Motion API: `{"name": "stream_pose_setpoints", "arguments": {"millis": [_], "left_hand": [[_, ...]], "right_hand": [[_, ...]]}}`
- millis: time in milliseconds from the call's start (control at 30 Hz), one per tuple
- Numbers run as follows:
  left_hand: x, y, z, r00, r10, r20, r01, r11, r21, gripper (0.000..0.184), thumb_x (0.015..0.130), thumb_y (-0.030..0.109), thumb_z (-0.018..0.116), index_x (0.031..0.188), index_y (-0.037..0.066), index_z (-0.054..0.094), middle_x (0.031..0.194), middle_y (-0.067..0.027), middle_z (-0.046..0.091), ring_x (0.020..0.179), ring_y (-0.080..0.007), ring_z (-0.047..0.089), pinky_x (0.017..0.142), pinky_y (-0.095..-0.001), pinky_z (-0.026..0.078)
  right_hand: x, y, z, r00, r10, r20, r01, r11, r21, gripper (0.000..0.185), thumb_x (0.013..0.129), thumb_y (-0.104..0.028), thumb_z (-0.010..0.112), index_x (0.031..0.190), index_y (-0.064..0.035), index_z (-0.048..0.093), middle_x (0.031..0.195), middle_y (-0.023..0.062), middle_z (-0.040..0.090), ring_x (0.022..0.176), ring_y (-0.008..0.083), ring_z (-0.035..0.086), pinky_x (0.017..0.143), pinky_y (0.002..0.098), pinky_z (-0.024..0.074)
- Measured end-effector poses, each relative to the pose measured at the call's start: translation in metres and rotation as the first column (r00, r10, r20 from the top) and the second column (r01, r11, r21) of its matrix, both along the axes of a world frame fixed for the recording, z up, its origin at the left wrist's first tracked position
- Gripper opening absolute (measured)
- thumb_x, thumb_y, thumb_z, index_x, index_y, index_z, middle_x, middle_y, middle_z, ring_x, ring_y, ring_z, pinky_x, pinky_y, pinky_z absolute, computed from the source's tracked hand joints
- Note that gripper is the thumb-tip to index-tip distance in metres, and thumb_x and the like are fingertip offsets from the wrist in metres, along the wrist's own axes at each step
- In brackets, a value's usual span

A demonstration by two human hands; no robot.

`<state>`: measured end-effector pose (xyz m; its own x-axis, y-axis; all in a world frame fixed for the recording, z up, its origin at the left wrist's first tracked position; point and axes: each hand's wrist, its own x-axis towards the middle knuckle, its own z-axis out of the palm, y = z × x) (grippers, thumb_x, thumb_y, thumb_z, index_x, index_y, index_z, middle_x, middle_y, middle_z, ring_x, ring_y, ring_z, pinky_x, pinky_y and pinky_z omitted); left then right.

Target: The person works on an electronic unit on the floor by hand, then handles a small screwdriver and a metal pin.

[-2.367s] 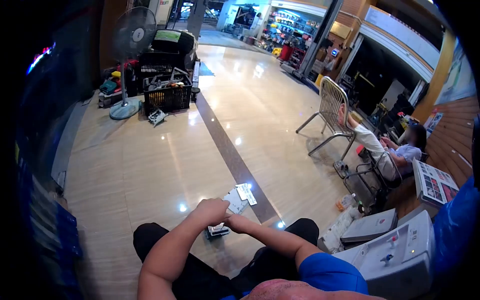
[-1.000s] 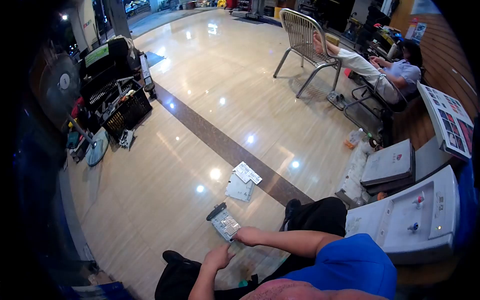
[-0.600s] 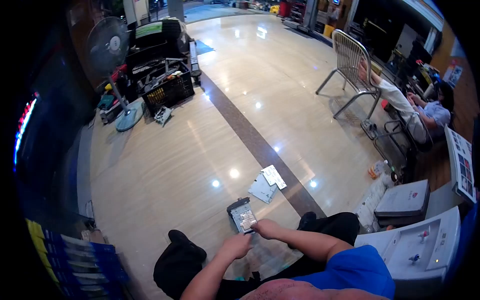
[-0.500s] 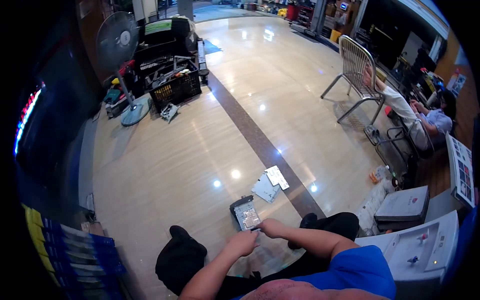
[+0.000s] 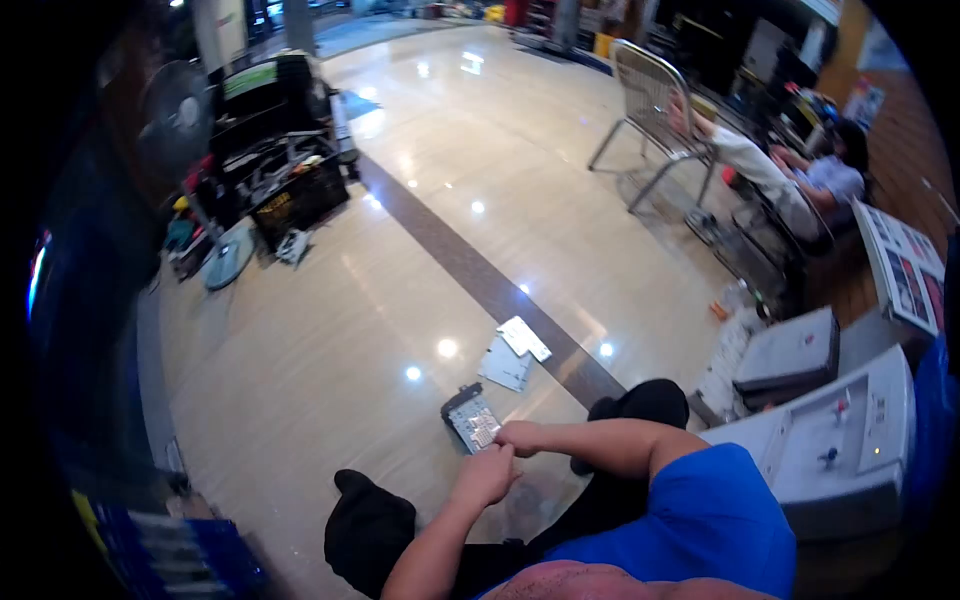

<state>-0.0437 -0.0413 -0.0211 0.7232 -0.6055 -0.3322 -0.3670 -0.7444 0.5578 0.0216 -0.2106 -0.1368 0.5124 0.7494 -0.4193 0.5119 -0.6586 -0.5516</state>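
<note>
So we've got our left hand [image 5: 487,476] and right hand [image 5: 521,438] close together at the near end of the metal box [image 5: 469,413], and honestly can't tell if our fingers are gripping anything. Box sits on the floor [image 5: 290,380]. Just past it: a flat plate [image 5: 506,369] with a white piece [image 5: 524,338] overlapping it. Way beyond the box, a black basket [image 5: 305,203] left, metal chair [image 5: 652,95] right.
</note>
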Motion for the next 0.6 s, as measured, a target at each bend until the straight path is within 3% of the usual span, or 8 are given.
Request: {"name": "stream_pose_setpoints", "arguments": {"millis": [133, 233, 433, 600], "left_hand": [[0.010, 0.002, 0.031, 0.998, -0.006, -0.061, 0.009, 0.999, 0.050, 0.040, 0.091, 0.032, 0.063, 0.119, 0.006, 0.052, 0.120, -0.0202, 0.058, 0.107, -0.0388, 0.060, 0.089, -0.0489, 0.049], [0.010, -0.004, 0.028, 0.999, -0.020, -0.026, 0.021, 0.998, 0.062, 0.040, 0.090, 0.028, 0.063, 0.121, 0.006, 0.051, 0.116, -0.0183, 0.062, 0.106, -0.0381, 0.060, 0.087, -0.0496, 0.049], [0.011, -0.022, 0.028, 0.989, -0.085, -0.118, 0.100, 0.987, 0.128, 0.043, 0.091, 0.030, 0.063, 0.125, 0.006, 0.052, 0.121, -0.0182, 0.060, 0.109, -0.0383, 0.059, 0.088, -0.0489, 0.049], [0.019, -0.028, 0.026, 0.990, -0.103, -0.101, 0.114, 0.988, 0.104, 0.041, 0.090, 0.031, 0.063, 0.119, 0.004, 0.053, 0.120, -0.0180, 0.060, 0.107, -0.0375, 0.059, 0.089, -0.0482, 0.049]], "right_hand": [[0.005, 0.003, 0.021, 0.997, -0.067, 0.042, 0.065, 0.996, 0.063, 0.023, 0.078, -0.021, 0.061, 0.092, -0.0044, 0.068, 0.084, 0.0208, 0.068, 0.081, 0.0415, 0.065, 0.073, 0.0498, 0.0499], [0.004, -0.003, 0.029, 0.993, -0.106, 0.050, 0.102, 0.992, 0.072, 0.021, 0.078, -0.020, 0.061, 0.091, -0.0051, 0.067, 0.082, 0.0205, 0.067, 0.081, 0.0415, 0.065, 0.073, 0.0509, 0.0502], [-0.001, -0.012, 0.027, 0.992, -0.122, 0.031, 0.119, 0.989, 0.084, 0.019, 0.077, -0.018, 0.062, 0.091, -0.0071, 0.068, 0.083, 0.0203, 0.067, 0.081, 0.0406, 0.066, 0.072, 0.0504, 0.0508], [-0.001, -0.015, 0.019, 0.992, -0.117, 0.053, 0.110, 0.988, 0.112, 0.022, 0.076, -0.019, 0.062, 0.095, -0.0085, 0.068, 0.083, 0.0195, 0.068, 0.081, 0.0404, 0.066, 0.073, 0.0506, 0.0508]]}}
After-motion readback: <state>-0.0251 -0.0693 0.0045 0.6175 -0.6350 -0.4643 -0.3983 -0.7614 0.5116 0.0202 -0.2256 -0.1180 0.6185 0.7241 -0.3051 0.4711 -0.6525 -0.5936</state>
